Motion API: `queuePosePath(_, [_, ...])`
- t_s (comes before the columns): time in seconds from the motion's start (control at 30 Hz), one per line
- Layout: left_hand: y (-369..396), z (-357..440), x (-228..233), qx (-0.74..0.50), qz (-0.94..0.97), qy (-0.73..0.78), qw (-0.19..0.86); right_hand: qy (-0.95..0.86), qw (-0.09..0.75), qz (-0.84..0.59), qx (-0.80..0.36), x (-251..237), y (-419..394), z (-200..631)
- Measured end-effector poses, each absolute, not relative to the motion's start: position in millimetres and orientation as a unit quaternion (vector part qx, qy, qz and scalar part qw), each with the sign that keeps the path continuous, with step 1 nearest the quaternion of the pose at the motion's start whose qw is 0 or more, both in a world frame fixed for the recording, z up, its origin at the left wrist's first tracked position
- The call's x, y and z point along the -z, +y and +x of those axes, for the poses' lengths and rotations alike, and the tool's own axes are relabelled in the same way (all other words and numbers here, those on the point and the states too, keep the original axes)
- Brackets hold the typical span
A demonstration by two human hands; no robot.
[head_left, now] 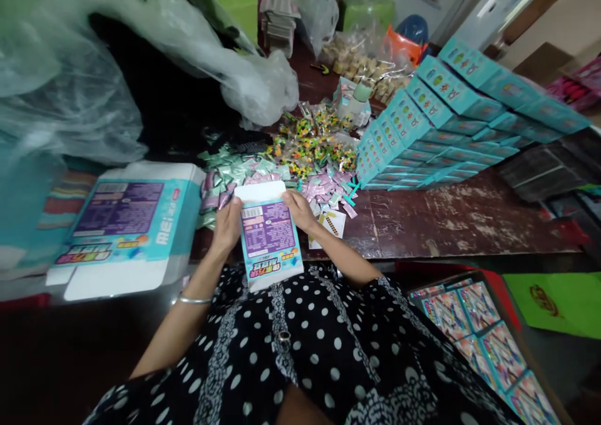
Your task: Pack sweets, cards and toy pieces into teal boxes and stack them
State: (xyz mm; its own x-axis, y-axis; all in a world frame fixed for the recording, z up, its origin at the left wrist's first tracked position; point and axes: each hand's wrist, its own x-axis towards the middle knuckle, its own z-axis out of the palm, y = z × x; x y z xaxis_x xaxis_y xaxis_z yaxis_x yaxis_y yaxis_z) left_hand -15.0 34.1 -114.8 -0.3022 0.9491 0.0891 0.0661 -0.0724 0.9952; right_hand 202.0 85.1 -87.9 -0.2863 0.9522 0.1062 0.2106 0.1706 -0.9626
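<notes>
Starting at the left, I noted a stack of matching card blanks point(122, 215) with printed faces up, apparently lying flat. Next came the person's left hand point(227, 228), closed along the near-left edge of a small carton point(270, 237). Loose mint-green sachets point(239, 169) lay beyond. The carton was upheld between both hands in front of the person's torso, its white flap outward. I judged it very light, thin card, springy at the folds, easily creased and slightly slick; the long side edges offered the safest hold, without pressing the printed middle. The right hand point(299, 212) gripped the opposite edge, near the flap. Behind it, clear bags point(314, 143) held small yellow, green and orange pieces, with lilac sachets point(323, 186) in front on the surface point(460, 218). Rightward stood stacked teal boxes point(413, 124), contents hidden. Lower right, an open box point(528, 348) contained rows of colourful packs point(474, 315).
</notes>
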Motion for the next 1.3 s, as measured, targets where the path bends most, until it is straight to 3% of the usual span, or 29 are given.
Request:
queuePosePath(0.2, [26,-4,105,-0.660,0.379,0.580,0.290,-0.578,0.488,-0.423,-0.499,84,79,193])
queuePosePath(0.27, [24,-11,95,-0.657,0.383,0.569,0.313,-0.578,0.483,-0.402,-0.520,75,79,193])
queuePosePath(0.47, [20,-43,57,-0.529,0.480,0.519,0.470,-0.681,0.304,-0.327,-0.581,34,91,204])
queuePosePath(0.6, [13,-39,36,-0.514,0.498,0.541,0.441,-0.732,0.191,-0.276,-0.592,13,104,213])
queuePosePath(1.07, [18,-26,41,-0.559,0.447,0.574,0.398,-0.754,0.181,-0.307,-0.551,19,110,215])
queuePosePath(1.2, [10,-37,41,-0.516,0.510,0.521,0.449,-0.800,0.149,-0.249,-0.525,19,107,226])
queuePosePath(1.3, [1,-47,48,-0.487,0.553,0.474,0.482,-0.860,0.114,-0.230,-0.440,17,99,235])
